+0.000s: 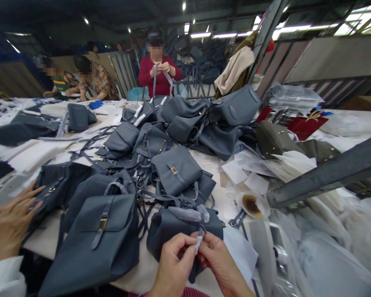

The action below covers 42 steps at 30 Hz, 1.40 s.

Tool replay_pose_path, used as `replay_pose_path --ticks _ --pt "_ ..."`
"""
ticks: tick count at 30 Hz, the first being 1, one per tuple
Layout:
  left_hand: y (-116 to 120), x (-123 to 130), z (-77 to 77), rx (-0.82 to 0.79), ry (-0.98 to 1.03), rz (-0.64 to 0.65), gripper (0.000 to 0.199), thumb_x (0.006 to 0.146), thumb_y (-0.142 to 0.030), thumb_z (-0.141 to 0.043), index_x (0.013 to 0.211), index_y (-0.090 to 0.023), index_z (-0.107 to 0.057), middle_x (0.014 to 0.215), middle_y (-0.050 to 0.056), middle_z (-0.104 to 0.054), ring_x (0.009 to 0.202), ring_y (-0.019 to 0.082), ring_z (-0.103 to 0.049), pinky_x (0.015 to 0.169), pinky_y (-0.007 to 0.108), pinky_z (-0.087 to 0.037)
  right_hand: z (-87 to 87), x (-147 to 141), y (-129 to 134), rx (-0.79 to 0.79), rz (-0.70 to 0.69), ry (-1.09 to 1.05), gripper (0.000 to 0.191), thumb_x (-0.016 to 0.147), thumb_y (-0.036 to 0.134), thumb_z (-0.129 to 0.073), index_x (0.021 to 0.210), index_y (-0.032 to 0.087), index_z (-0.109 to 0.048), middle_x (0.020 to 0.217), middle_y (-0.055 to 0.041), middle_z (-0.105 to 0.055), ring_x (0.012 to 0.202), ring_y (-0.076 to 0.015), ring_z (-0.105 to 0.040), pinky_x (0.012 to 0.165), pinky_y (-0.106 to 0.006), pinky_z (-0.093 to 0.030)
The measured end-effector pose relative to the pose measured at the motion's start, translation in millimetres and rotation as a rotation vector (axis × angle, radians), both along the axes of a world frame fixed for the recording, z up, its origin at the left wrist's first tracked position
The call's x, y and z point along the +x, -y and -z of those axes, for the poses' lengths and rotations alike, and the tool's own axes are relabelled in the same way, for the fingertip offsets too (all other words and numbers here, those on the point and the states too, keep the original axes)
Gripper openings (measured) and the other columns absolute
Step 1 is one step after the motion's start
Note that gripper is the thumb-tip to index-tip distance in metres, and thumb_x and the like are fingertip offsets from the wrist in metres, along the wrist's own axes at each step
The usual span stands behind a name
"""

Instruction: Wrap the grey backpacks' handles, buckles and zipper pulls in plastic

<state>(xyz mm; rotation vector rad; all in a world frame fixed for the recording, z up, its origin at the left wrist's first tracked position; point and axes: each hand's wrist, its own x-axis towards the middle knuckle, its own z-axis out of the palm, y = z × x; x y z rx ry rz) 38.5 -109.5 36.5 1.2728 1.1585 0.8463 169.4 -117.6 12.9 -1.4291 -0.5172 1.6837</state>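
Observation:
A slate-blue bag (160,231) lies just beyond my hands, with clear plastic film (185,213) around its top handle. Right in front of it, my left hand (177,258) and my right hand (215,258) are closed in a pinch on a narrow strap (199,239). White wrapping covers the strap where the fingers meet. To the left lies a backpack (108,243) with a gold buckle on its flap strap, apart from my hands. Another blue bag (179,169) with a gold clasp rests behind.
Blue bags (185,119) are heaped across the table. A co-worker's hand (15,218) rests by a bag at left; a person in red (154,76) holds a strap opposite. At right are a slanted metal post (327,169), a grey tape dispenser (270,251), a stained dish (252,206) and plastic bags (336,243).

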Motion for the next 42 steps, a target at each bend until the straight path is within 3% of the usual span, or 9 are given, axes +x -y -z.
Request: replay_pose_path --ticks 9,12,15,20,24,27,30,38,42 --pt "4 0 -3.4 0.025 0.032 -0.027 0.019 0.085 -0.029 -0.061 0.084 -0.016 -0.075 0.076 0.004 -0.067 0.069 0.015 -0.063 0.065 0.021 -0.050 -7.7 -2 -3 0.054 0.073 -0.051 0.060 0.057 0.053 -0.083 0.098 0.017 -0.058 0.048 0.0102 -0.050 0.041 -0.0059 -0.039 0.042 -0.016 -0.025" --pt "0 -3 -5.2 -0.089 0.106 -0.047 0.022 0.083 -0.031 -0.061 0.089 -0.015 -0.075 0.079 0.005 -0.070 0.072 0.017 -0.065 0.069 0.023 -0.052 -4.9 5 -1 0.085 -0.005 0.021 0.049 0.068 0.060 -0.074 0.085 0.017 -0.061 0.045 0.0084 -0.048 0.041 -0.0067 -0.038 0.042 -0.017 -0.023" --pt "-5 -7 -8.2 -0.163 0.127 -0.084 0.022 0.080 -0.032 -0.064 0.089 -0.015 -0.074 0.081 0.006 -0.072 0.073 0.017 -0.065 0.068 0.024 -0.053 0.1 16 8 0.140 -0.115 0.119 0.051 0.074 0.066 -0.065 0.072 0.016 -0.061 0.057 0.0011 -0.060 0.043 -0.0063 -0.039 0.043 -0.020 -0.024" --pt "-7 -6 -8.5 -0.198 0.106 -0.079 0.021 0.078 -0.032 -0.064 0.087 -0.015 -0.072 0.076 0.004 -0.070 0.067 0.016 -0.064 0.063 0.024 -0.054 -3.1 34 32 0.187 -0.261 0.291 0.038 0.076 0.053 -0.068 0.091 0.019 -0.068 0.059 0.0025 -0.058 0.047 -0.0102 -0.045 0.046 -0.023 -0.035" --pt "-5 -3 -6.6 -0.045 -0.053 -0.054 0.017 0.082 -0.028 -0.059 0.084 -0.015 -0.070 0.079 0.004 -0.067 0.073 0.017 -0.062 0.066 0.023 -0.054 -18.7 43 38 0.599 -0.313 0.776 0.013 0.085 0.025 -0.061 0.094 0.024 -0.070 0.085 -0.0047 -0.068 0.074 -0.0182 -0.064 0.067 -0.027 -0.051" --pt "-6 -1 -10.5 0.006 -0.122 -0.033 0.017 0.083 -0.026 -0.056 0.083 -0.016 -0.069 0.078 0.004 -0.065 0.072 0.016 -0.060 0.063 0.021 -0.052 -29.0 46 34 0.858 -0.382 0.947 0.033 0.092 0.015 -0.048 0.118 0.025 -0.065 0.108 -0.0097 -0.069 0.099 -0.0212 -0.066 0.084 -0.028 -0.054" --pt "-8 -1 -15.9 0.025 -0.139 -0.021 0.017 0.082 -0.025 -0.054 0.080 -0.016 -0.068 0.077 0.003 -0.063 0.071 0.015 -0.059 0.061 0.020 -0.051 -36.3 43 25 0.945 -0.402 0.967 0.046 0.092 0.008 -0.041 0.134 0.022 -0.055 0.116 -0.0122 -0.067 0.108 -0.0207 -0.064 0.091 -0.028 -0.053" --pt "-10 0 -5.1 -0.220 0.058 0.013 0.012 0.077 -0.026 -0.057 0.079 -0.015 -0.062 0.065 -0.001 -0.059 0.058 0.012 -0.057 0.059 0.023 -0.050 -47.2 37 -9 0.929 -0.503 0.898 0.044 0.088 0.009 -0.036 0.116 0.024 -0.067 0.087 -0.0071 -0.063 0.078 -0.0178 -0.063 0.068 -0.027 -0.053" --pt "-5 -2 -5.7 -0.099 -0.028 0.016 0.009 0.078 -0.023 -0.055 0.075 -0.016 -0.060 0.066 0.000 -0.060 0.062 0.014 -0.058 0.060 0.022 -0.048 -50.5 38 -20 0.801 -0.653 0.953 0.046 0.088 0.009 -0.035 0.113 0.026 -0.069 0.081 -0.0038 -0.057 0.075 -0.0166 -0.059 0.067 -0.026 -0.048"
